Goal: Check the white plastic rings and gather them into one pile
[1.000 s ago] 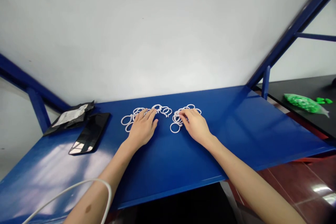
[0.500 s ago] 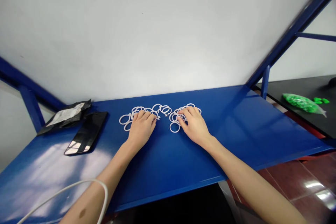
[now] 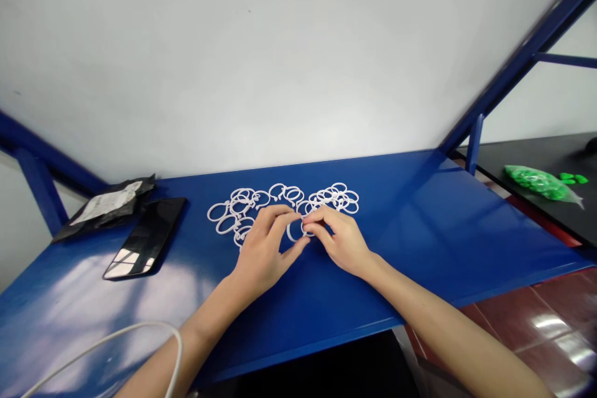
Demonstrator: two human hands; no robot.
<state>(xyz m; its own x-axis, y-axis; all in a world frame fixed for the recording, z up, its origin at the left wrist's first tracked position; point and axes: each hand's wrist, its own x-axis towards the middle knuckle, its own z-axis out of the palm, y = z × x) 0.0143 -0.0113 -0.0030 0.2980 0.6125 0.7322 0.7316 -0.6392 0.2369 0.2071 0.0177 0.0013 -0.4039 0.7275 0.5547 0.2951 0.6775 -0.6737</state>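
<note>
Several white plastic rings (image 3: 242, 202) lie scattered on the blue table (image 3: 420, 224), in a loose band near its back edge. My left hand (image 3: 265, 252) and my right hand (image 3: 338, 239) have met just in front of the rings. Both pinch the same white ring (image 3: 295, 230) between fingers and thumb, held a little above the table. More rings (image 3: 338, 196) lie behind my right hand.
A black phone (image 3: 144, 236) lies face up at the left, beside a black foil packet (image 3: 105, 205). A white cable (image 3: 107, 342) loops at the lower left. A bag of green pieces (image 3: 536, 180) rests on a dark table at the right. Blue frame posts rise on both sides.
Both hands lifted off the ring piles, where they lay flat, and came together at the middle. They now pinch one ring between them.
</note>
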